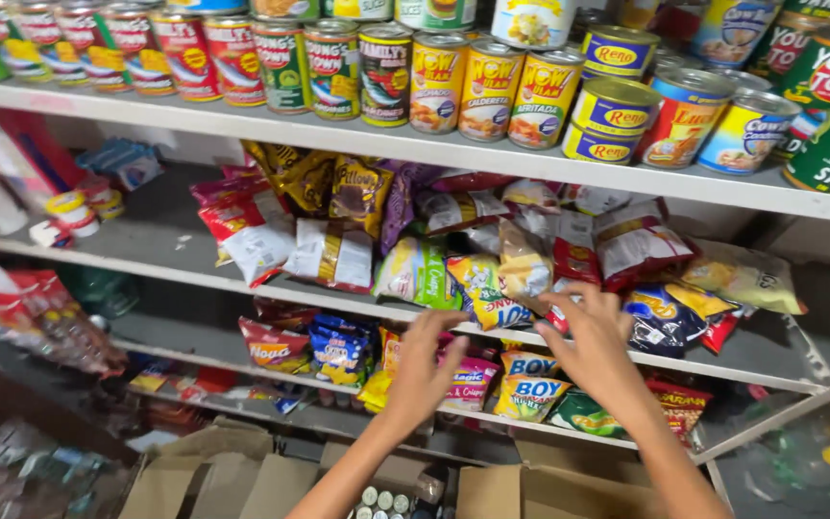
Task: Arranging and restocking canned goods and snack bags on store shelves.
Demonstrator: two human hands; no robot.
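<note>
While both hands are up at the middle shelf (pixel 722 354), this looks like tidying the snack packs (pixel 492 279). Left hand (pixel 427 370) is open, holding nothing; right hand (pixel 593 341) has spread fingers touching a red pack (pixel 561 312). Next it'd need a proper pinch on that pack, I reckon.
</note>
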